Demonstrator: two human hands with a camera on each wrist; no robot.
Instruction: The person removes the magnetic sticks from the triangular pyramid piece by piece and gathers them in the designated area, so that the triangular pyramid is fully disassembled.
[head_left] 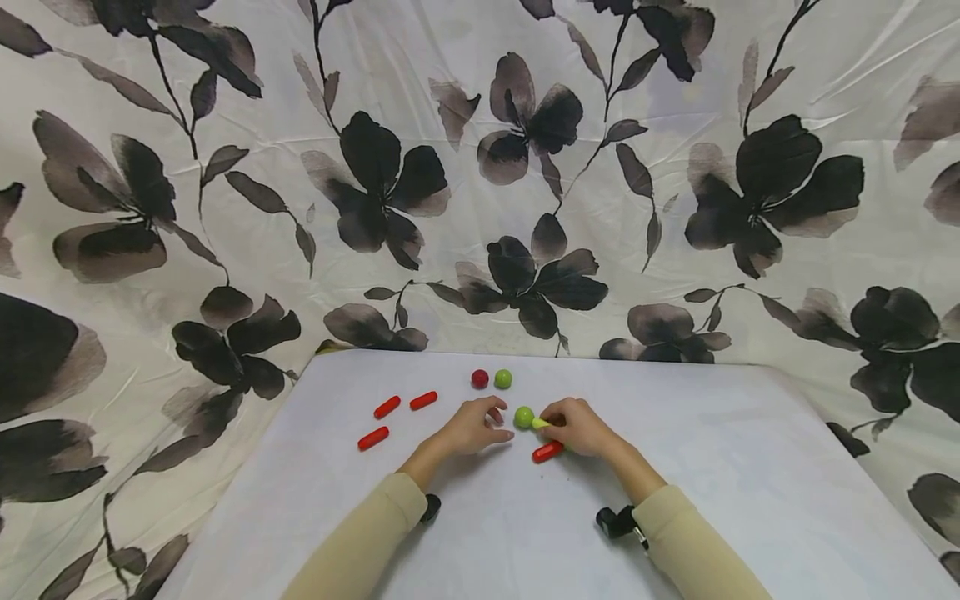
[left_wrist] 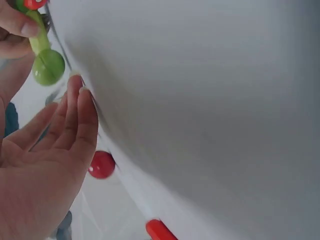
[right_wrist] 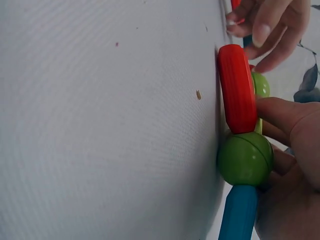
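Observation:
My right hand (head_left: pixel 577 427) pinches a short yellow-green rod (left_wrist: pixel 40 35) low over the table. At the rod's far end sits a green ball (head_left: pixel 524 417), on the side toward my left hand. Beside the right fingers lies a red rod (right_wrist: pixel 237 89), its end against a second green ball (right_wrist: pixel 246 159). A blue rod (right_wrist: pixel 238 212) meets the other side of that ball; the right hand hides both in the head view. My left hand (head_left: pixel 471 427), fingers loosely bent and holding nothing, is just left of the first green ball.
Three loose red rods, one of them the nearest red rod (head_left: pixel 373 438), lie on the white table (head_left: pixel 300 517) to the left. Farther back, a red ball (head_left: pixel 480 379) and another green ball (head_left: pixel 503 379) sit side by side. Behind the table hangs a flowered cloth (head_left: pixel 645 275).

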